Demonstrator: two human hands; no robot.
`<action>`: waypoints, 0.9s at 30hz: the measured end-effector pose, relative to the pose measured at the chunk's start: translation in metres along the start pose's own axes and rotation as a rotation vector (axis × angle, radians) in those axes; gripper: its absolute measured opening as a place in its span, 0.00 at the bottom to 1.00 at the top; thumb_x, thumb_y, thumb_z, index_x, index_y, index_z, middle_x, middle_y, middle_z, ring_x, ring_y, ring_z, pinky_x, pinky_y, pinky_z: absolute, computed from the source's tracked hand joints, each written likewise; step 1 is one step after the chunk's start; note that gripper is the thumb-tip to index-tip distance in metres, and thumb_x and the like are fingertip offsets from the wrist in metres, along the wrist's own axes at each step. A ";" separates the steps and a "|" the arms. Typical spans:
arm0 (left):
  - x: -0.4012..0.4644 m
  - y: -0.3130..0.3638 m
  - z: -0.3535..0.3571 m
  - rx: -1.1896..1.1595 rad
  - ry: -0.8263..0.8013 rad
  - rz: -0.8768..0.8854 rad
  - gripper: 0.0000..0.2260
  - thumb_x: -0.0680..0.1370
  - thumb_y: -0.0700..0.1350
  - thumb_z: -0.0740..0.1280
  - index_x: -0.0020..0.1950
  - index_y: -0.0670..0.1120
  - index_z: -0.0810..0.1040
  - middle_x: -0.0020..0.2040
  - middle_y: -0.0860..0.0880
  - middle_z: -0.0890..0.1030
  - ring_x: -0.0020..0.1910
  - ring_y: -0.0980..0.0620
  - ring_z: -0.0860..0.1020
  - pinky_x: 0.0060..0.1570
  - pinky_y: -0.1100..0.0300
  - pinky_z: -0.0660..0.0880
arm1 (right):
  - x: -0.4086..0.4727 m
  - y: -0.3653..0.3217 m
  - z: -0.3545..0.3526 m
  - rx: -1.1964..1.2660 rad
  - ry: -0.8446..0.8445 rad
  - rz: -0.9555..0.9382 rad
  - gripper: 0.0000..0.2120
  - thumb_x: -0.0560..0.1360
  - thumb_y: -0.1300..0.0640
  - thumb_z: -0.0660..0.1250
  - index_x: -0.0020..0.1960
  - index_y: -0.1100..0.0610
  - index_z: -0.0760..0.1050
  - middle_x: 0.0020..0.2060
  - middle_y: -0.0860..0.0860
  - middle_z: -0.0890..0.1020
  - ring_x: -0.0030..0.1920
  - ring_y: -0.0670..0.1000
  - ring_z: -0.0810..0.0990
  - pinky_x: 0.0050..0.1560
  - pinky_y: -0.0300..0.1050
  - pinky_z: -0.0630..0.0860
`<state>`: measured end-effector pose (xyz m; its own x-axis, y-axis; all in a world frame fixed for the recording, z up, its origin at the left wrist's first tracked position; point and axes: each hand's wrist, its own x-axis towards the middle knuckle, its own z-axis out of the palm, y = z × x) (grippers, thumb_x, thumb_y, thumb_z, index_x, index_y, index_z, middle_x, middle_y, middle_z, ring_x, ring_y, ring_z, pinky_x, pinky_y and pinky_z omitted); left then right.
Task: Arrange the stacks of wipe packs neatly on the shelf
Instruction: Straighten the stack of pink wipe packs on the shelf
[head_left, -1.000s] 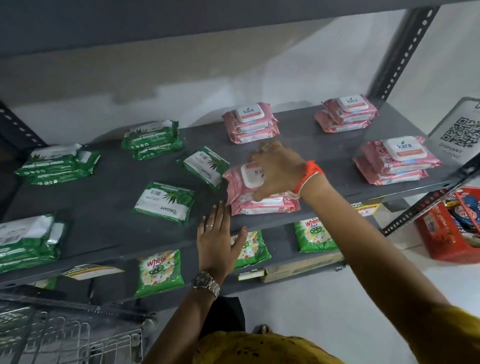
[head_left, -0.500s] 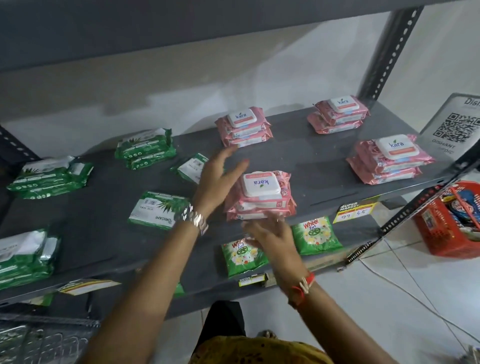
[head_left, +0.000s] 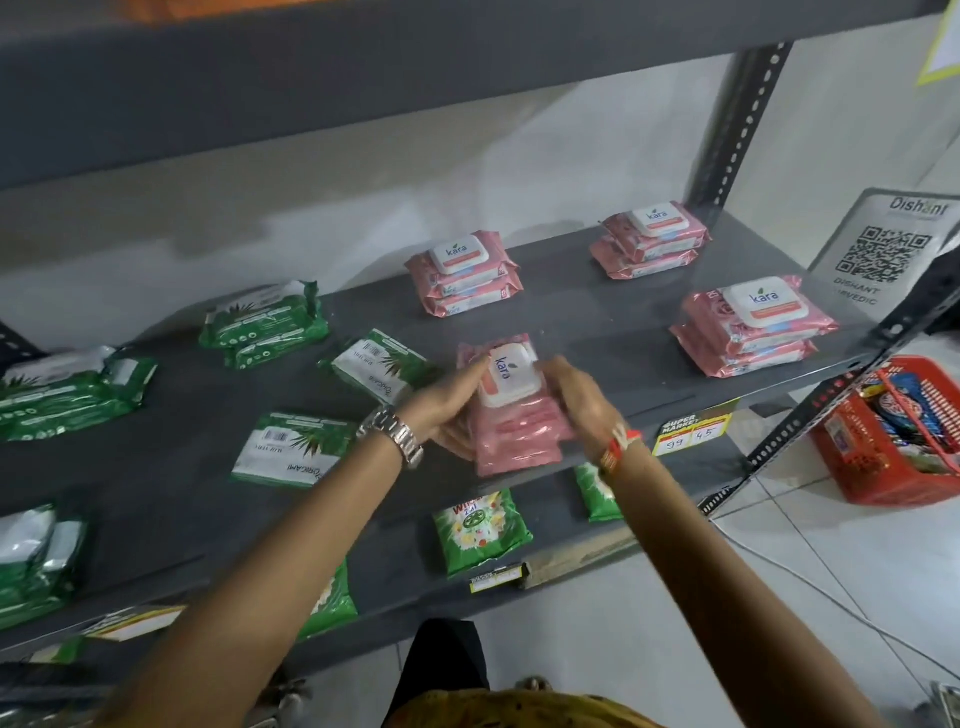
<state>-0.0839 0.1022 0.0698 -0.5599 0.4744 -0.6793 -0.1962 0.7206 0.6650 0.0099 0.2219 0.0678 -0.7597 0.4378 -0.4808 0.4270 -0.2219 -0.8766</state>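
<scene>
Centre front: both hands, the left hand (head_left: 448, 400) and right hand (head_left: 582, 400), close on the sides of the pink stack (head_left: 511, 410) at the front edge of the shelf (head_left: 587, 332), filling this spot.
Right of the hands: bare shelf runs across to the front-right pink stack (head_left: 753, 325); a hand can pass.
Behind the hands: an open lane between the held stack and the rear pink stack (head_left: 465, 273).
Rear right: the far pink stack (head_left: 652, 239) sits near the upright post (head_left: 737, 130); narrow room.
Left: a loose green pack (head_left: 382, 364) lies just beside the left hand; another green pack (head_left: 293, 449) lies by the left wrist.
Overhead: the upper shelf (head_left: 363, 78) limits lifting.
Right end: a QR sign (head_left: 883, 249) blocks the side.
</scene>
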 end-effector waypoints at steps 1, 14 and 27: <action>-0.003 -0.004 0.007 -0.171 -0.023 -0.029 0.28 0.74 0.66 0.51 0.55 0.43 0.71 0.46 0.37 0.79 0.38 0.43 0.79 0.37 0.49 0.78 | 0.008 -0.009 -0.006 -0.060 -0.037 -0.021 0.15 0.75 0.51 0.58 0.34 0.56 0.74 0.25 0.52 0.77 0.25 0.50 0.74 0.28 0.38 0.71; 0.000 0.002 -0.011 0.185 0.658 0.560 0.27 0.74 0.54 0.64 0.68 0.40 0.66 0.67 0.41 0.70 0.66 0.44 0.69 0.61 0.55 0.67 | -0.015 0.040 -0.018 0.024 0.259 -0.157 0.18 0.74 0.47 0.63 0.57 0.56 0.65 0.54 0.54 0.76 0.54 0.56 0.78 0.53 0.50 0.78; 0.001 -0.014 -0.016 0.018 0.159 0.118 0.22 0.76 0.63 0.52 0.47 0.48 0.76 0.41 0.46 0.82 0.33 0.52 0.81 0.31 0.59 0.79 | 0.029 0.009 -0.002 -0.070 0.128 -0.143 0.10 0.77 0.51 0.58 0.54 0.56 0.63 0.37 0.50 0.75 0.35 0.48 0.77 0.38 0.42 0.75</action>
<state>-0.0942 0.0849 0.0648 -0.6985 0.4713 -0.5385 -0.1078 0.6746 0.7303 -0.0074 0.2346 0.0460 -0.7485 0.5683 -0.3417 0.3558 -0.0907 -0.9301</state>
